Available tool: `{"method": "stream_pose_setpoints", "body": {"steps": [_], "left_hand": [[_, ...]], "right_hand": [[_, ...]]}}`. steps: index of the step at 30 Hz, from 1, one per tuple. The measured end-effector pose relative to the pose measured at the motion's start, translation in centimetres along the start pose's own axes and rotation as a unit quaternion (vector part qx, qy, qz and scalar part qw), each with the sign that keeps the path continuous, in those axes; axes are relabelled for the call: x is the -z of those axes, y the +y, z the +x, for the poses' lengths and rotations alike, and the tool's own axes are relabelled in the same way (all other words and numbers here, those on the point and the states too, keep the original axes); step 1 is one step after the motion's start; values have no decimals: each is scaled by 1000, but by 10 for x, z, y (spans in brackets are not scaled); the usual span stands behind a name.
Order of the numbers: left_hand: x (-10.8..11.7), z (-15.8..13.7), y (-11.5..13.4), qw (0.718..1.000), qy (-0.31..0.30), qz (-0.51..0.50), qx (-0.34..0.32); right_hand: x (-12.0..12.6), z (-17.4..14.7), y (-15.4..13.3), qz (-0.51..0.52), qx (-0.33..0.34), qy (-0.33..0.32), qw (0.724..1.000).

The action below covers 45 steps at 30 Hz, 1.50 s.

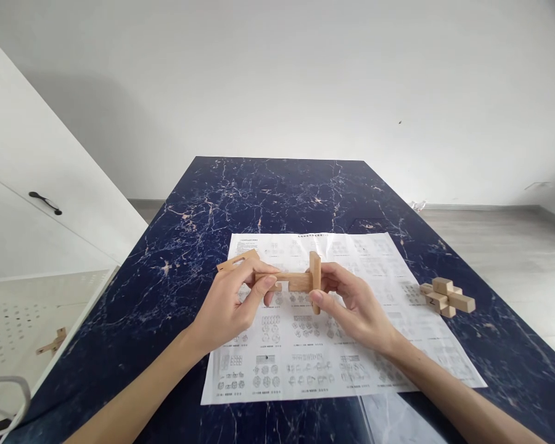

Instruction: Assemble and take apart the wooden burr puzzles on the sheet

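Note:
Above a printed instruction sheet (250, 364), my two hands hold wooden puzzle pieces that meet in a T shape. My left hand (234, 296) pinches the left end of a notched wooden bar (300, 281), thumb on the near side. Around a crosswise wooden piece (315, 271) at the bar's right end, the fingers of my right hand (351, 302) are closed, thumb against its lower part. How the two pieces fit together is hidden. Behind my left hand lies a flat slotted wooden piece (238, 260) on the sheet.
An assembled wooden burr puzzle (446, 297) rests at the sheet's right edge. The dark blue marbled table (268, 191) reaches toward the wall. At the left are a white cabinet (65, 179) and a lower perforated surface (13, 320) with a wooden cross-shaped piece (53, 342).

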<state>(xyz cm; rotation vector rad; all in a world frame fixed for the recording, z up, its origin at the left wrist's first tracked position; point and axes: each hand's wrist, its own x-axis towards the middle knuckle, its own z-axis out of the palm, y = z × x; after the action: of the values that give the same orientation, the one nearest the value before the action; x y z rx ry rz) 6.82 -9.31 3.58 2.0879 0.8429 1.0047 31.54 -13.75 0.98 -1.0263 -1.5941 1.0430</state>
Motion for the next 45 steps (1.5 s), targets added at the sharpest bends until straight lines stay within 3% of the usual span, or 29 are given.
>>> {"method": "stream_pose_setpoints", "body": {"steps": [6,11,16,23,26,30,34,40,45], "left_hand": [[7,0,-4,992,91,-8,91],[2,1,-9,988,41,98,116],[0,-1,-18,963,27,238,120],[7,-7,-31,917,50,391,51],[6,-6,-30,917,45,395,25],[2,-4,-27,938,-16,342,-57],[0,-4,-34,926,-70,361,-81],[11,0,-48,910,-10,413,-43],[21,3,-56,893,67,442,53]], "right_hand": [[16,3,5,21,-33,103,994],[12,3,11,-5,-81,55,995],[4,2,6,-25,-102,48,993],[4,2,4,-26,-116,37,992],[3,1,4,-33,-116,31,992],[3,1,1,-43,-117,14,992],[5,1,1,-61,-120,-5,991],[5,2,3,-52,-122,-16,991],[4,2,1,-29,-128,-22,991]]}}
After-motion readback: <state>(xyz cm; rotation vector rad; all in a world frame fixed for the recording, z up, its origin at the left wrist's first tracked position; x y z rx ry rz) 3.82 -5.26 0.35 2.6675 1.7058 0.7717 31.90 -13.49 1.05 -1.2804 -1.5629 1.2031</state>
